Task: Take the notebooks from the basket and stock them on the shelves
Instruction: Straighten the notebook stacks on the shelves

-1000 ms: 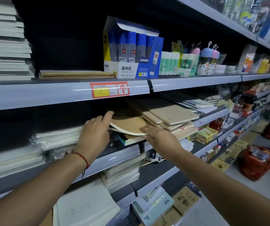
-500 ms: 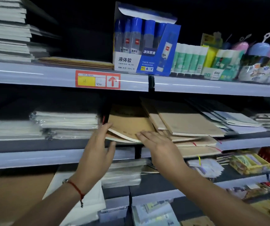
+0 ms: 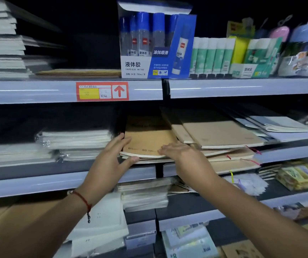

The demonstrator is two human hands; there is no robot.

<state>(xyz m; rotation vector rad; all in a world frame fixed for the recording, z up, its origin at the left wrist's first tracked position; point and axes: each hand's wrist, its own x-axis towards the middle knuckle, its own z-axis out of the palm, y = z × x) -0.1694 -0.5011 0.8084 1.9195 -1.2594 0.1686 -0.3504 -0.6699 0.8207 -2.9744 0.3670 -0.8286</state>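
Our left hand [image 3: 110, 161] takes the brown kraft-paper notebook [image 3: 147, 140] in its grip, fingers along the left edge, thumb under the front corner. Our right hand [image 3: 183, 155] lies flat, fingers straight, on the cover at its 5 o'clock corner. It tops a stack on the grey metal middle shelf [image 3: 28, 183].

My right hand [image 3: 184, 157] covers the near right corner of the brown notebook [image 3: 147, 140], and its far end fades into shadow under the upper shelf [image 3: 37, 91]. The price tag [image 3: 102, 91] print is too blurred to read. The picture's edge cuts off the white stack [image 3: 0, 40] at left.
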